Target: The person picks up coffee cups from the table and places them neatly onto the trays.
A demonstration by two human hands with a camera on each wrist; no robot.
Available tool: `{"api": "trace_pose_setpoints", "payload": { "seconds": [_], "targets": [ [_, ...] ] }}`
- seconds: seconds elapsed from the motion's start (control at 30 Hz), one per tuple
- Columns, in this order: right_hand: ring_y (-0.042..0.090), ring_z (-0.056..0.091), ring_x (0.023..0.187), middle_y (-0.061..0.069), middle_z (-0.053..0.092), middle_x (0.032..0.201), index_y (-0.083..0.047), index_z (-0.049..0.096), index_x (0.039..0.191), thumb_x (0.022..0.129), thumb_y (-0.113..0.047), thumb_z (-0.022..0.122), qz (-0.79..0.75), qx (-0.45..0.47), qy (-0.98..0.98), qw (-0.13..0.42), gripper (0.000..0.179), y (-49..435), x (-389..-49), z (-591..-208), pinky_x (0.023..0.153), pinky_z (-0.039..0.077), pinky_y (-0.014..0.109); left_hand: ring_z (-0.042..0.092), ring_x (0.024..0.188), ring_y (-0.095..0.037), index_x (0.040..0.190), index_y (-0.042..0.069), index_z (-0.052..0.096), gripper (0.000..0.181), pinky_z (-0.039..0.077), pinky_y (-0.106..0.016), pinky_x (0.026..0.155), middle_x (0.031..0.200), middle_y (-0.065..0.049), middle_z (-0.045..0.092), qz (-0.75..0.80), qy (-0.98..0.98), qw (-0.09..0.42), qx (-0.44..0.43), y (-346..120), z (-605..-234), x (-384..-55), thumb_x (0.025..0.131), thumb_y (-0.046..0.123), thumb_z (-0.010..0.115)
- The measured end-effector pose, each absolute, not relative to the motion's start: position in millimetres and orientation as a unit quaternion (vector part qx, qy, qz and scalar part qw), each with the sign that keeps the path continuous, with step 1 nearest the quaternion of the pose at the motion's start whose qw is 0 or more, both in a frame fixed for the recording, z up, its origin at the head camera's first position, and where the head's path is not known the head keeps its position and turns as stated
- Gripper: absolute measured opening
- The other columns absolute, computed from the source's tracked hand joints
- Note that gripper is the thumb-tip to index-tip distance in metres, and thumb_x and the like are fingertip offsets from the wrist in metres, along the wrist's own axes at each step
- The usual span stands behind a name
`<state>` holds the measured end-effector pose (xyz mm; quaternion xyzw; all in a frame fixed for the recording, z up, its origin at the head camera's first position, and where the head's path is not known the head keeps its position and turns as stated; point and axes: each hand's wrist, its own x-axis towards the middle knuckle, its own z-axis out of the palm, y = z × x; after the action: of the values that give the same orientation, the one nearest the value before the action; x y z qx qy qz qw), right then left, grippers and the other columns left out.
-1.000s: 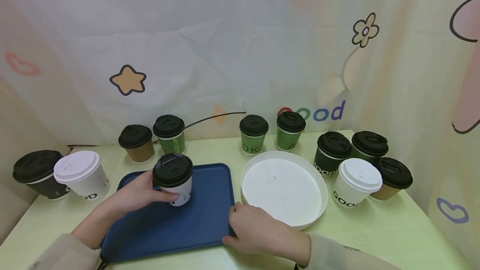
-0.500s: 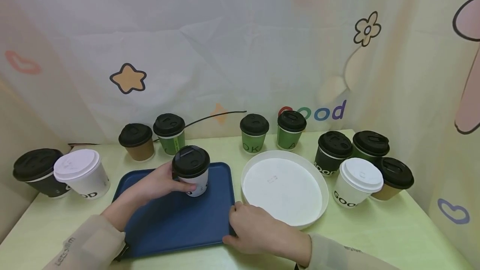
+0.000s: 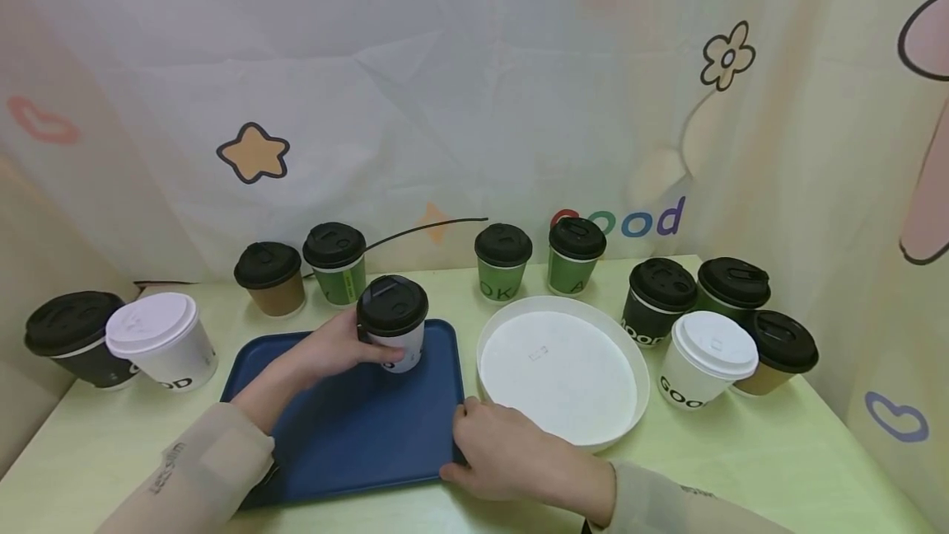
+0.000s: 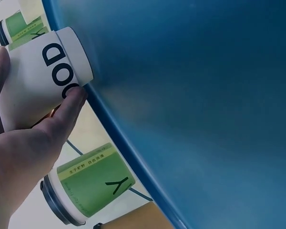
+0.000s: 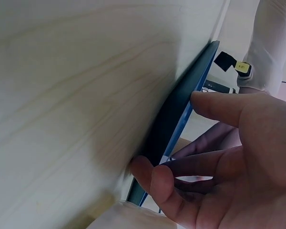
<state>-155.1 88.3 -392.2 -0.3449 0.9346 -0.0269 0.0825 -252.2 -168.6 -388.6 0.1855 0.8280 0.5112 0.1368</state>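
Observation:
My left hand (image 3: 337, 351) grips a white paper coffee cup (image 3: 404, 350) with a black lid, upright over the far right part of the blue tray (image 3: 371, 435). In the left wrist view the thumb and fingers wrap the cup (image 4: 43, 78), its lettering showing and its base near the tray's rim (image 4: 119, 136). My right hand (image 3: 511, 452) holds the right edge of the tray near its front corner. In the right wrist view the thumb lies on the rim of the tray (image 5: 174, 121) and the fingertips curl beneath it.
A round white dish (image 3: 559, 377) stands right of the tray. Green cups (image 3: 502, 278) and a brown cup (image 3: 278, 299) line the back. At left stand a black cup (image 3: 96, 365) and a white cup (image 3: 178, 353); several lidded cups (image 3: 689, 369) cluster at right.
My left hand has carried the white cup right and toward the back, across the tray to its far right part. The right hand has stayed at the tray's edge.

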Motion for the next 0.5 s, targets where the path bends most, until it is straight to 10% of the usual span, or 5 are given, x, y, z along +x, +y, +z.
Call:
{"api": "trace_pose_setpoints", "payload": {
  "seconds": [0.5],
  "targets": [
    [0.016, 0.063, 0.082, 0.012, 0.065, 0.099, 0.007, 0.068, 0.115, 0.09, -0.046, 0.076, -0.031, -0.345, 0.934, 0.085, 0.059, 89, -155, -392, 0.072, 0.056, 0.031, 0.051, 0.129, -0.035, 0.154, 0.007, 0.041, 0.078, 0.039, -0.055, 0.108, 0.14, -0.017, 0.055, 0.514, 0.825, 0.128, 0.195, -151, -393, -261, 0.089, 0.016, 0.083]
  ]
}}
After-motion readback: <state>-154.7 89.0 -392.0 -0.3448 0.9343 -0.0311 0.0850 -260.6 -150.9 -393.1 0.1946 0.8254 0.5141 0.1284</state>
